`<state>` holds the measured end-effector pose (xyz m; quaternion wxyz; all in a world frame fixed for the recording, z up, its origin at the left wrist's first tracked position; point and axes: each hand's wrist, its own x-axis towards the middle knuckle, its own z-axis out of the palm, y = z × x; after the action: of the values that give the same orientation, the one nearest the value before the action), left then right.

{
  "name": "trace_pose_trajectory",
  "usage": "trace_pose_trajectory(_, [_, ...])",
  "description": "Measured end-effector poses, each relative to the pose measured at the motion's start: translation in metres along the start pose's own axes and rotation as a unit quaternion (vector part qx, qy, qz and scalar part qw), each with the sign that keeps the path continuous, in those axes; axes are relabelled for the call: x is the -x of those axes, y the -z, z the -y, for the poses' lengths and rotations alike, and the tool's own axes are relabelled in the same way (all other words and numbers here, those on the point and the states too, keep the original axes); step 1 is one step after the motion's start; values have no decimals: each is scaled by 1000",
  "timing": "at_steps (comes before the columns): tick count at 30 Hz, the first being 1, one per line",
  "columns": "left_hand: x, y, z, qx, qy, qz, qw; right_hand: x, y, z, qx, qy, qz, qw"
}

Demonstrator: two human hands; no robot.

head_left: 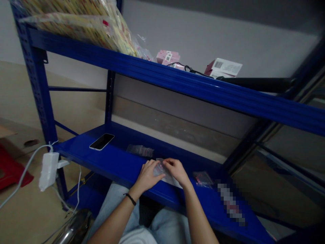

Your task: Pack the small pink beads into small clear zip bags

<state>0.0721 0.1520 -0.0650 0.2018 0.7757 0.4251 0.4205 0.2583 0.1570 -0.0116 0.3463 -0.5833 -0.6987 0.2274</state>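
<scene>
A small clear plastic bag (160,166) with tiny pinkish bits lies on the blue shelf (122,166) in front of me. My left hand (149,175) rests over its left side, fingers laid out and thumb spread apart. At the bag's upper right, my right hand (177,171) is closed, thumb and index finger pinching the plastic. A whitish sheet or bag (171,179) shows beneath and between the hands. Beyond my left hand lies a row of small clear packets (141,150). To the right of my right hand is another clear packet (203,179) with red-pink contents.
A phone (102,141) lies on the shelf's left. The upper blue beam (162,74) crosses above, with large bags of yellowish packets (76,27) and pink boxes (168,57) behind it. A white power strip (48,171) hangs at the left post. A blurred-out item (231,203) lies right.
</scene>
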Motion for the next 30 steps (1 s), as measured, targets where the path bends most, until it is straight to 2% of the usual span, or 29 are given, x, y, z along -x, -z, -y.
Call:
trace_pose_trajectory(3, [0, 1, 0, 8, -2, 2, 1000, -8, 15, -13, 23, -32, -66, 997])
trace_pose_trajectory(5, [0, 1, 0, 17, -7, -1, 1000, -12, 26, -22, 80, -49, -99, 991])
trace_pose_trajectory(8, [-1, 1, 2, 36, -10, -9, 999, -12, 29, -28, 197, -34, -47, 979])
trace_pose_trajectory(11, [-2, 1, 3, 55, -9, -12, 998, -9, 18, -26, 291, -23, 15, 956])
trace_pose_trajectory(16, [-3, 0, 6, 75, -5, -28, 997, -10, -2, -18, 392, -21, 26, 919])
trace_pose_trajectory(19, [-3, 0, 7, 79, -7, -31, 996, -13, -6, -16, 420, -29, 34, 906])
trace_pose_trajectory(30, [-3, 2, 5, 77, -11, -19, 997, -22, -15, -17, 443, -47, 31, 895])
